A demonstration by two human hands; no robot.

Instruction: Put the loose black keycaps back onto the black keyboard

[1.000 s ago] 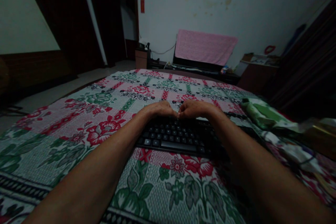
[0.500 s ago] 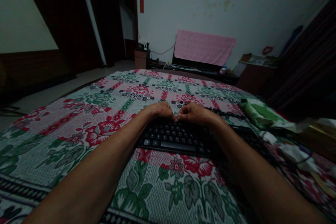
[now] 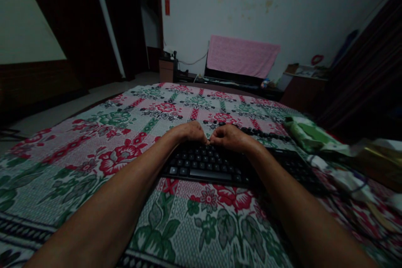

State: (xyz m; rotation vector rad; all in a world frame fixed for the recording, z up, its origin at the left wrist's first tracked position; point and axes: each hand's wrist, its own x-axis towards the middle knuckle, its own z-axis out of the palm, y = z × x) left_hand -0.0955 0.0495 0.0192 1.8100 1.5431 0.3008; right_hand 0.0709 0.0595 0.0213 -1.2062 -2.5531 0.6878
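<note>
A black keyboard (image 3: 204,168) lies on a floral bedspread (image 3: 119,150) in front of me. My left hand (image 3: 188,131) and my right hand (image 3: 229,136) rest side by side at the keyboard's far edge, knuckles nearly touching. The fingers of both hands are curled down and pinched together over the top key rows. What the fingertips hold is hidden. A row of small dark pieces (image 3: 266,135) lies on the bedspread just beyond my right hand.
A green and white cloth bundle (image 3: 309,135) and a dark cable (image 3: 354,187) lie to the right of the keyboard. Beyond the bed, a pink towel (image 3: 241,55) drapes over a low unit by the wall. A dark doorway (image 3: 125,21) opens at far left.
My right hand has slid slightly left and nearer along the keyboard, uncovering more of its right end. Both hands stay curled and close together.
</note>
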